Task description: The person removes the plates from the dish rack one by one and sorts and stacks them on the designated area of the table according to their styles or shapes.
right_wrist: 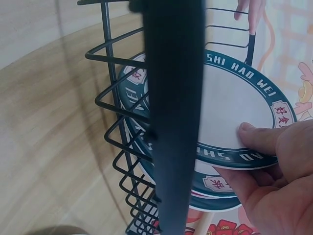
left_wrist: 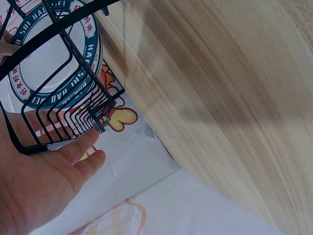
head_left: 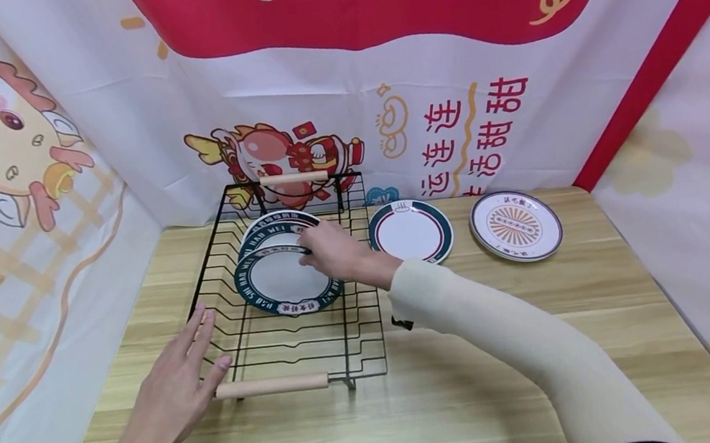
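Several green-rimmed plates stand tilted in the black wire rack (head_left: 290,344), one behind another. My right hand (head_left: 348,255) pinches the upper right rim of the front plate (head_left: 289,279); in the right wrist view the thumb of that hand (right_wrist: 288,161) lies on the face of the plate (right_wrist: 230,107) and the fingers are behind it. Along the rack's left side rests my left hand (head_left: 174,385), its fingers extended against the wires. In the left wrist view the left hand (left_wrist: 54,186) touches the rack's edge, with a plate (left_wrist: 49,63) seen through the wires.
Right of the rack, a green-rimmed plate (head_left: 411,233) lies on the wooden table (head_left: 509,393). Farther right is a small stack of plates with an orange sunburst pattern (head_left: 516,226). A printed cloth (head_left: 314,81) hangs behind the table. The rack has wooden handles (head_left: 271,386).
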A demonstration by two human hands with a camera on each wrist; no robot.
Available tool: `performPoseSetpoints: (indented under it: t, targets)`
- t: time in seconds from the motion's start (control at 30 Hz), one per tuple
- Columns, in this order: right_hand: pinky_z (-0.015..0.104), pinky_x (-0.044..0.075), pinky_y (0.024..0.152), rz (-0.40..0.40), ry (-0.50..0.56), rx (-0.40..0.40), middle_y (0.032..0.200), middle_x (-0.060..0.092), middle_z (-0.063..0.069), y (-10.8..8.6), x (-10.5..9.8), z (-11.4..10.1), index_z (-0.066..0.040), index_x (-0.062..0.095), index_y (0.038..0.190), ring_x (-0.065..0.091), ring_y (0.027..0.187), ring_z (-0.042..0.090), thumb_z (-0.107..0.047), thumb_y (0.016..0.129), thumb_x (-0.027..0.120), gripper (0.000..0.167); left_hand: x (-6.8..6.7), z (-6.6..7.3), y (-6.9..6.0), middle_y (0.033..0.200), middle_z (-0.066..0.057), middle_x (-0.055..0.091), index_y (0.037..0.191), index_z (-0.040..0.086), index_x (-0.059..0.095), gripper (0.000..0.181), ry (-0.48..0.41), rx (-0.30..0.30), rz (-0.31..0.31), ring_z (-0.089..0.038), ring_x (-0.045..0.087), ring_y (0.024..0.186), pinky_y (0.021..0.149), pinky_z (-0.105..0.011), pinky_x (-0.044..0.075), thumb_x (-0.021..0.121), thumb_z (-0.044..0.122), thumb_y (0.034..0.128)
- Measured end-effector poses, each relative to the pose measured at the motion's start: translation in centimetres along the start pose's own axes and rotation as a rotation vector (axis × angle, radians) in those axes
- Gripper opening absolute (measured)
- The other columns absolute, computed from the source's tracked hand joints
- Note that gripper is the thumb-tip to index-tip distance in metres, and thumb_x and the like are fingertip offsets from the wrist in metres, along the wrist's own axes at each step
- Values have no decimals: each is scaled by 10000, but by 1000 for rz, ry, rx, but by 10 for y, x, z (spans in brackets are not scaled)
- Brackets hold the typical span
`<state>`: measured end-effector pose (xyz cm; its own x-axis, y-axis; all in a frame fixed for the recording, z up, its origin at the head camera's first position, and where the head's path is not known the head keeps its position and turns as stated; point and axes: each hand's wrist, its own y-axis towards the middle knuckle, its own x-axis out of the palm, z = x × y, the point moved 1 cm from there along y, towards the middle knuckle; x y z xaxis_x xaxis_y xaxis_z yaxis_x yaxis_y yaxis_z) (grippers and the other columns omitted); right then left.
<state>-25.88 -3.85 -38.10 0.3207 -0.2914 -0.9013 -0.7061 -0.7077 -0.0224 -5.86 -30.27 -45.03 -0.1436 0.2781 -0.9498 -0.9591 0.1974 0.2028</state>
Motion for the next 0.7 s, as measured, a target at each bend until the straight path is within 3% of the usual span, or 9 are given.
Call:
performPoseSetpoints:
  t: [0.3,0.43,0.57,0.7]
  targets:
    - [214,488,608,53,18,-32,875,750,25,-5,-4,0,-71,796,1016,638,725,126,-171,1013,740,115,-2,3,-1,1777,-93,139,1676,43,257,751,-15,-3,6,-558,429,1408,1082,-714,418,545,423,1097]
    - [224,519,632,98,24,-40,917,776,47,-10,-10,1,-58,796,1043,662,729,119,-168,1011,742,126,-2,3,-1,1779,-91,130,1679,48,251,750,-16,-4,4,-557,426,1410,1076,-720,418,544,421,1098]
    - [226,535,629,120,86,-27,941,781,66,-17,-17,4,-53,796,1090,670,712,124,-156,1022,725,143,-2,3,-1,1779,-93,124,1679,46,250,752,-15,-5,1,-560,422,1411,1081,-723,413,546,419,1097]
    - [211,490,590,170,136,-30,862,764,81,-24,-24,7,-44,790,1025,627,644,128,-151,1030,714,131,-2,3,-1,1774,-117,141,1680,48,246,758,-12,-10,-4,-571,418,1410,1088,-731,404,545,426,1096]
